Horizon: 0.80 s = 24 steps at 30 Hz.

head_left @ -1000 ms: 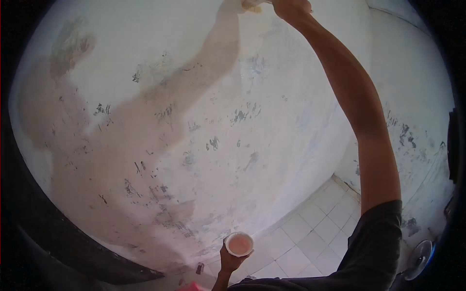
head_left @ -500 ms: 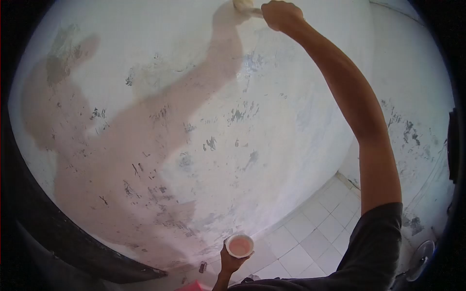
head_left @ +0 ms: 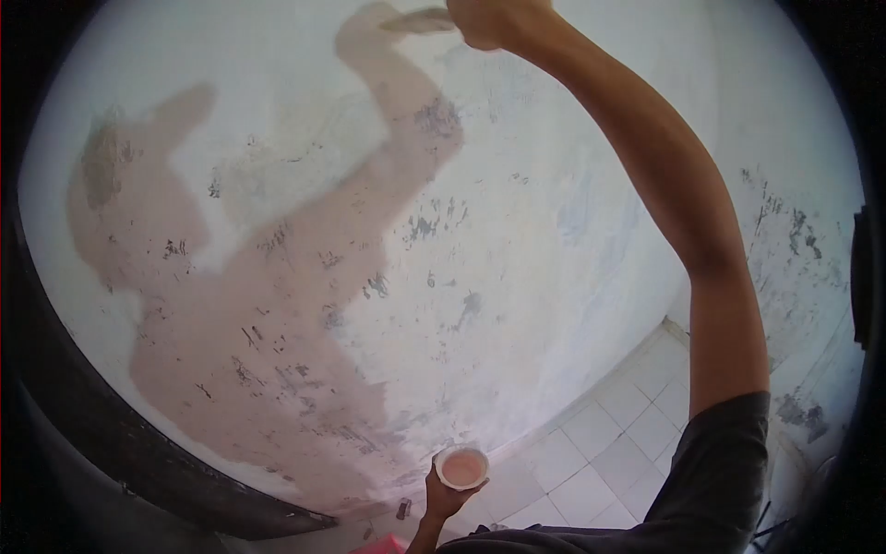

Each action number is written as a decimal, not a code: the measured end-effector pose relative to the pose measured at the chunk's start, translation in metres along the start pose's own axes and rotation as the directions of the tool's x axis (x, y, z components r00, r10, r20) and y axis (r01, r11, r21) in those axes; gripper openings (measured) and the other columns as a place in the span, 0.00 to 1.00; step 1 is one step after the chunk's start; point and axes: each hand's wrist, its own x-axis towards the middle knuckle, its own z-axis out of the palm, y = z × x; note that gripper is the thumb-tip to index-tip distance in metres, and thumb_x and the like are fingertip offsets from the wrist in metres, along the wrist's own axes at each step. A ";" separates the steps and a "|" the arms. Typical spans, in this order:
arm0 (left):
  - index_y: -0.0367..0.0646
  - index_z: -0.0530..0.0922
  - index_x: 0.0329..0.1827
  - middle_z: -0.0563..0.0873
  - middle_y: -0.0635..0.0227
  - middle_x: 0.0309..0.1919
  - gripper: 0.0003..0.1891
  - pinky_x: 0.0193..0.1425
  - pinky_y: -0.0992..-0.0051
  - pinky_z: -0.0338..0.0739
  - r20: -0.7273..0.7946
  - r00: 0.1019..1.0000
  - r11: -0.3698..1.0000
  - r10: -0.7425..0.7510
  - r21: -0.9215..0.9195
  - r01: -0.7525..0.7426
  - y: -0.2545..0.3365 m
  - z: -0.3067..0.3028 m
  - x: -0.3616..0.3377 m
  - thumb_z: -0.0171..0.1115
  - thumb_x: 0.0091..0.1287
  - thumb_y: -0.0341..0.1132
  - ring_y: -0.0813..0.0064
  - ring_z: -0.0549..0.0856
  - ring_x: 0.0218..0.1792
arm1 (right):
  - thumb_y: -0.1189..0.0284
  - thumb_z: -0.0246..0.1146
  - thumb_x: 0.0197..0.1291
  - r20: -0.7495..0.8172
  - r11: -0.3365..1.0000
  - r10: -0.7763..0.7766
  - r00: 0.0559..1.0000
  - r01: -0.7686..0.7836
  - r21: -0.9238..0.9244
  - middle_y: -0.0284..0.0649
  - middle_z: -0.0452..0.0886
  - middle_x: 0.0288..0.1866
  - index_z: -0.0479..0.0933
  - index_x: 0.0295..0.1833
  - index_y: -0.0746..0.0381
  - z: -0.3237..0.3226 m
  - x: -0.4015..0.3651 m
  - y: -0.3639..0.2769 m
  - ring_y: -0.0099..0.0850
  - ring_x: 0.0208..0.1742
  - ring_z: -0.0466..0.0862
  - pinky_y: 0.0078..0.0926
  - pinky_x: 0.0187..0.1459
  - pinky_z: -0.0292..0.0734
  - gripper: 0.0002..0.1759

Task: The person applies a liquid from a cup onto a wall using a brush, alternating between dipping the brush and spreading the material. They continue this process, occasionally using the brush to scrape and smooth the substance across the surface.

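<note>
My right hand (head_left: 498,20) is raised at the top, its fingers wrapped round the handle of a brush (head_left: 420,20) that lies against or close to the pale wall (head_left: 554,166). The brush looks partly blurred. Low in the view, my left hand (head_left: 445,499) holds a white cup (head_left: 462,468) upright, with pinkish liquid inside. Grey patches and scrapes mark the wall, and my shadow falls across its left part.
A white tiled floor (head_left: 591,452) lies at the lower right. Another patchy wall (head_left: 803,277) stands on the right. A dark curved edge (head_left: 83,406) runs along the lower left, and a pink object (head_left: 380,545) shows at the bottom.
My right hand has moved left and slightly up with the brush. The cup in my left hand sits slightly farther right, and the whole view has shifted a little.
</note>
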 end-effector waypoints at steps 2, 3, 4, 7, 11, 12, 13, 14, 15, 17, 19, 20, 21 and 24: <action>0.37 0.73 0.57 0.87 0.56 0.47 0.40 0.53 0.64 0.83 0.001 1.000 0.999 -0.027 -0.017 0.027 0.002 0.008 0.001 0.88 0.43 0.41 0.61 0.88 0.47 | 0.72 0.58 0.67 -0.100 0.996 -0.015 0.995 0.023 0.081 0.45 0.88 0.52 0.86 0.49 0.61 0.000 0.015 -0.001 0.42 0.52 0.88 0.37 0.48 0.85 0.13; 0.37 0.73 0.57 0.87 0.56 0.47 0.40 0.53 0.64 0.83 -0.005 1.000 1.000 -0.027 -0.012 0.027 0.002 0.013 0.002 0.88 0.43 0.41 0.61 0.88 0.47 | 0.72 0.58 0.67 -0.144 0.993 -0.017 0.989 0.033 0.113 0.44 0.88 0.52 0.86 0.49 0.61 0.001 0.025 -0.002 0.42 0.52 0.88 0.38 0.48 0.85 0.13; 0.37 0.73 0.57 0.87 0.56 0.47 0.40 0.53 0.64 0.83 -0.016 0.999 0.999 -0.050 -0.017 0.050 0.002 0.018 0.002 0.88 0.43 0.41 0.61 0.88 0.48 | 0.71 0.58 0.68 -0.187 0.988 -0.017 0.982 0.045 0.146 0.44 0.87 0.53 0.86 0.50 0.61 0.004 0.035 -0.003 0.42 0.52 0.88 0.38 0.48 0.85 0.13; 0.37 0.73 0.57 0.87 0.56 0.48 0.41 0.53 0.64 0.83 -0.042 0.998 0.998 -0.057 0.019 0.058 0.008 0.028 0.001 0.88 0.43 0.41 0.61 0.88 0.49 | 0.71 0.59 0.66 -0.091 0.986 0.001 0.996 0.014 0.164 0.45 0.86 0.56 0.85 0.52 0.60 0.033 0.065 0.001 0.41 0.57 0.86 0.40 0.53 0.82 0.14; 0.36 0.74 0.57 0.87 0.56 0.48 0.41 0.54 0.64 0.83 -0.081 0.994 0.997 -0.077 0.025 0.080 0.012 0.035 -0.001 0.88 0.43 0.41 0.62 0.88 0.49 | 0.69 0.61 0.64 0.141 0.988 0.020 0.990 -0.041 0.149 0.44 0.85 0.58 0.85 0.55 0.58 0.065 0.062 0.022 0.41 0.60 0.84 0.43 0.56 0.79 0.16; 0.36 0.74 0.57 0.87 0.56 0.48 0.41 0.54 0.64 0.83 -0.089 0.993 0.996 -0.080 0.025 0.082 0.011 0.037 -0.002 0.88 0.43 0.41 0.62 0.88 0.49 | 0.69 0.61 0.63 0.200 0.993 0.016 0.980 -0.039 0.110 0.44 0.85 0.58 0.84 0.55 0.58 0.071 0.062 0.030 0.40 0.59 0.84 0.43 0.56 0.79 0.16; 0.36 0.74 0.57 0.87 0.56 0.48 0.41 0.54 0.64 0.83 -0.091 0.990 0.994 -0.105 -0.002 0.106 0.010 0.038 -0.004 0.88 0.43 0.41 0.62 0.88 0.49 | 0.69 0.61 0.63 0.199 0.993 0.010 0.980 -0.034 0.115 0.44 0.85 0.58 0.84 0.55 0.58 0.074 0.058 0.036 0.40 0.59 0.84 0.43 0.56 0.79 0.16; 0.36 0.74 0.57 0.87 0.56 0.48 0.41 0.54 0.64 0.82 -0.089 0.988 0.991 -0.130 -0.028 0.128 0.009 0.039 -0.005 0.88 0.43 0.41 0.62 0.88 0.49 | 0.69 0.61 0.63 0.239 0.997 0.020 0.971 -0.038 0.071 0.44 0.85 0.58 0.84 0.56 0.57 0.076 0.054 0.042 0.41 0.59 0.84 0.43 0.55 0.78 0.17; 0.36 0.74 0.57 0.87 0.56 0.48 0.41 0.54 0.64 0.82 -0.092 0.987 0.991 -0.131 -0.026 0.129 0.011 0.039 -0.004 0.88 0.43 0.41 0.62 0.88 0.49 | 0.68 0.61 0.63 0.278 0.999 0.032 0.960 -0.041 0.025 0.44 0.85 0.57 0.84 0.57 0.56 0.075 0.050 0.045 0.41 0.59 0.84 0.42 0.55 0.78 0.17; 0.37 0.74 0.57 0.87 0.57 0.48 0.40 0.55 0.65 0.82 -0.088 0.988 0.991 -0.130 -0.003 0.130 0.015 0.039 -0.005 0.88 0.43 0.41 0.63 0.88 0.49 | 0.68 0.62 0.63 0.309 0.999 0.049 0.950 -0.052 0.001 0.44 0.85 0.58 0.83 0.57 0.57 0.068 0.045 0.048 0.41 0.59 0.83 0.42 0.55 0.78 0.18; 0.37 0.74 0.57 0.87 0.57 0.48 0.40 0.55 0.65 0.82 -0.082 0.989 0.992 -0.123 -0.020 0.122 0.015 0.041 -0.003 0.88 0.43 0.41 0.63 0.88 0.49 | 0.67 0.62 0.63 0.334 0.998 0.068 0.940 -0.063 -0.026 0.44 0.85 0.58 0.83 0.58 0.58 0.055 0.036 0.049 0.41 0.60 0.83 0.42 0.56 0.77 0.18; 0.37 0.73 0.57 0.87 0.58 0.48 0.40 0.54 0.65 0.82 -0.079 0.990 0.993 -0.119 -0.038 0.116 0.015 0.042 -0.004 0.88 0.44 0.41 0.64 0.88 0.49 | 0.67 0.62 0.64 0.293 0.998 0.044 0.955 -0.028 -0.059 0.44 0.85 0.57 0.83 0.58 0.59 0.049 0.030 0.047 0.41 0.59 0.83 0.41 0.57 0.76 0.18; 0.37 0.73 0.57 0.87 0.58 0.48 0.40 0.54 0.65 0.82 -0.080 0.990 0.992 -0.119 -0.038 0.116 0.013 0.043 -0.004 0.88 0.44 0.41 0.64 0.88 0.49 | 0.67 0.62 0.64 0.251 0.996 0.018 0.968 0.006 -0.094 0.45 0.85 0.57 0.83 0.58 0.60 0.042 0.025 0.045 0.41 0.59 0.84 0.40 0.58 0.76 0.18; 0.38 0.73 0.58 0.86 0.60 0.49 0.41 0.57 0.65 0.81 -0.067 0.983 0.985 -0.169 -0.052 0.165 0.010 0.046 -0.005 0.88 0.43 0.40 0.66 0.86 0.51 | 0.65 0.61 0.66 0.261 0.998 0.050 0.964 -0.041 -0.043 0.44 0.85 0.57 0.82 0.58 0.60 0.025 0.021 0.031 0.40 0.59 0.84 0.40 0.59 0.74 0.19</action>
